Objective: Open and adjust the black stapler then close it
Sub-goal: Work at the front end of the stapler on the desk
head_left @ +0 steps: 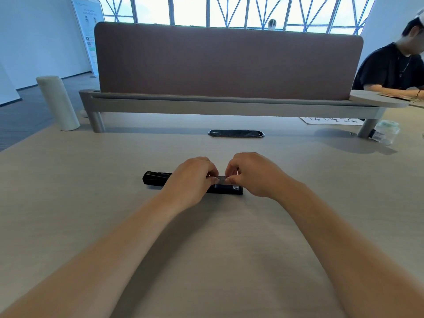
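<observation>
The black stapler (156, 179) lies flat on the pale desk, opened out lengthwise from left to right, with its middle hidden under my hands. My left hand (190, 180) rests over the stapler's centre. My right hand (254, 174) is just to the right, above the stapler's right end (231, 189). Between the fingertips of both hands sits a thin silvery strip (221, 178), pinched from each side just above the stapler. Whether the strip is loose staples or part of the stapler's metal rail I cannot tell.
A white cylindrical bottle (57, 103) stands at the far left. A brown divider screen (227, 65) runs across the back, with a black cable port (236, 133) before it. At the far right are a clear jar (386, 134), papers (332, 120) and a seated person (394, 65).
</observation>
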{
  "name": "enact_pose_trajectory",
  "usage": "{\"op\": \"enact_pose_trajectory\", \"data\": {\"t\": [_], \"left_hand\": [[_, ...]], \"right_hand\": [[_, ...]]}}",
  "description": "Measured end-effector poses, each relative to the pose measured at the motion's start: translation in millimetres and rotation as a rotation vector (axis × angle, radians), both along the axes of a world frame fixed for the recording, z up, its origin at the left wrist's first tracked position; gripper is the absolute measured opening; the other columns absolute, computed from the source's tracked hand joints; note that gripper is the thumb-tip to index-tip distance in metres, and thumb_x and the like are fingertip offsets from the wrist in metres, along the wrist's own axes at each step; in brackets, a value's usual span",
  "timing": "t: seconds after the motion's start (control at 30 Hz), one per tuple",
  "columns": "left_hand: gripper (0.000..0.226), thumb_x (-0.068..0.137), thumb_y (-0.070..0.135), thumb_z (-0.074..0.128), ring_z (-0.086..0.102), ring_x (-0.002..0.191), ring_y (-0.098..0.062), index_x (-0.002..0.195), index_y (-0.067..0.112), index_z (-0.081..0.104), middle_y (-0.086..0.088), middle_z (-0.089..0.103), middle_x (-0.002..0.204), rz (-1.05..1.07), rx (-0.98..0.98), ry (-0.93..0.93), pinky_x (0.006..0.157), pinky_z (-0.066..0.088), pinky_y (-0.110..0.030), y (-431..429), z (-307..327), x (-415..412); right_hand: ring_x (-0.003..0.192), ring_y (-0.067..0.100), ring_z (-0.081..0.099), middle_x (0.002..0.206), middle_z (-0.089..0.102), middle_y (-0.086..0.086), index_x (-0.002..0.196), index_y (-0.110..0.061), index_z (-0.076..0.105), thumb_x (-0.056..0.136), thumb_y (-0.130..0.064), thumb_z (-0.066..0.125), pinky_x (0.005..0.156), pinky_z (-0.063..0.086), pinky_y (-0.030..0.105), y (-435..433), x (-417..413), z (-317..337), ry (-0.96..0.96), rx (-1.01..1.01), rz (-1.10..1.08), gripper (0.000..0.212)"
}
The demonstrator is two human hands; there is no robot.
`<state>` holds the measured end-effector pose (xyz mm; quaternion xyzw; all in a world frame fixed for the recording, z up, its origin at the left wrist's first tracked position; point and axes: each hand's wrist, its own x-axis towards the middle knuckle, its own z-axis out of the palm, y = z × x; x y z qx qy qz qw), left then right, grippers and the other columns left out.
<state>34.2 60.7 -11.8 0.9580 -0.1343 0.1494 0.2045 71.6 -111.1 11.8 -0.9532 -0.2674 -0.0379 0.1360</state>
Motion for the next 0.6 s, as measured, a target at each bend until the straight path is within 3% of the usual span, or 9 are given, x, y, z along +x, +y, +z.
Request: {"op": "enact_pose_trajectory", "data": {"t": [0.33,0.6], "left_hand": [[0.016,0.091,0.028,0.060,0.061,0.091,-0.020,0.101,0.019,0.068,0.001,0.068,0.101,0.029,0.065,-0.043,0.076,0.047,-0.033,1.7,6.2,-5.2],[0.021,0.092,0.027,0.054,0.061,0.089,-0.019,0.094,0.023,0.075,0.004,0.067,0.101,-0.003,0.180,-0.019,0.076,0.050,-0.037,2.3,7.1,-8.2]], "right_hand": [[0.088,0.014,0.057,0.093,0.059,-0.010,0.103,-0.023,0.071,0.083,-0.035,0.072,0.077,0.048,0.031,-0.2,1.9,5.2,0.057,-0.040,-0.021,0.024],[0.092,0.021,0.061,0.105,0.068,0.000,0.103,-0.022,0.071,0.081,-0.032,0.074,0.086,0.054,0.042,-1.0,-0.9,8.7,0.110,-0.091,-0.077,0.024]]}}
